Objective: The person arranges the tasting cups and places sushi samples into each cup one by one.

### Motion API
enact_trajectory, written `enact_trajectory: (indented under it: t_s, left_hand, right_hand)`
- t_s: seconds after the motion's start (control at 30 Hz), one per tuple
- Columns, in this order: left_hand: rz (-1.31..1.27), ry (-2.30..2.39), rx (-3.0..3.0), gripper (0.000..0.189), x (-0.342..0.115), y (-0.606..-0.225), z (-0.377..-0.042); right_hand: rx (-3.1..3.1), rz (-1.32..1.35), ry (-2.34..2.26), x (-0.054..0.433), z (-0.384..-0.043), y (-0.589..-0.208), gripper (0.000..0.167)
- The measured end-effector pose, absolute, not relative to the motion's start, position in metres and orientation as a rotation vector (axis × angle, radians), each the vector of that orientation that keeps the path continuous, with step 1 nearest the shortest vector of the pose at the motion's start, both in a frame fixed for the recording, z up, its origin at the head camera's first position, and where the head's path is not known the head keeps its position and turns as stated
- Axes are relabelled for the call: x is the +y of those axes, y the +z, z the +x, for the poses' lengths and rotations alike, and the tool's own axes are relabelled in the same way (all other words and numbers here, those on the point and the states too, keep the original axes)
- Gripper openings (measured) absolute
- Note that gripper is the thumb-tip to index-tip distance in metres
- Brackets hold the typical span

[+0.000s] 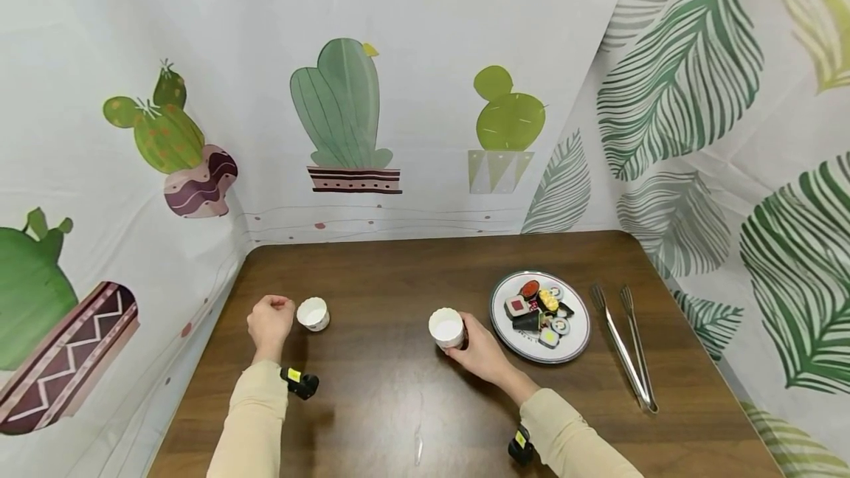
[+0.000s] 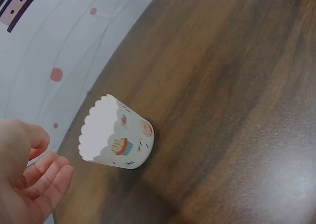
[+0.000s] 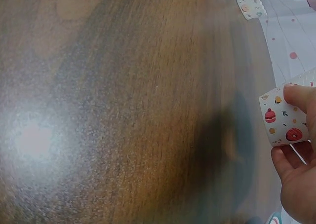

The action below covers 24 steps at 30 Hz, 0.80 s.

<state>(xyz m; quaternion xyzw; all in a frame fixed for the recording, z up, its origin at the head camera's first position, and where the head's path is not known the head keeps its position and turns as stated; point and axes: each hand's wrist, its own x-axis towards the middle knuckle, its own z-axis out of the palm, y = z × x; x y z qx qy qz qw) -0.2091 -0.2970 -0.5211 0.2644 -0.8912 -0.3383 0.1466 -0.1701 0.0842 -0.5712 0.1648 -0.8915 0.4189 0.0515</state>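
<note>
Two white paper baking cups with scalloped rims and printed sweets are in the head view. The left cup [image 1: 313, 314] stands upright on the table, and my left hand [image 1: 271, 323] hovers just to its left. In the left wrist view its fingers [image 2: 49, 177] are loosely bent beside the rim, with nothing in them. My right hand [image 1: 483, 351] grips the other baking cup [image 1: 446, 327] from its right side, opening upward. In the right wrist view the thumb [image 3: 297, 95] lies along that cup's printed wall, with fingers at its base.
A round plate [image 1: 502, 336] of assorted sushi pieces sits right of my right hand. Metal tongs [image 1: 627, 356] lie spread farther right, hinge toward me. The brown wooden table [image 1: 372, 404] meets cloth printed with cacti and leaves at its back and sides.
</note>
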Motion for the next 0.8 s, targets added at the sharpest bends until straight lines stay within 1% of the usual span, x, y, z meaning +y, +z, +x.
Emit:
enact_trajectory:
  t_s: [0.8]
  left_hand:
    - [0.502,-0.972,-2.693,0.017,-0.275,-0.489,-0.217]
  right_hand:
    - [-2.705,0.485,1.316,0.085,-0.171,-0.571,0.065]
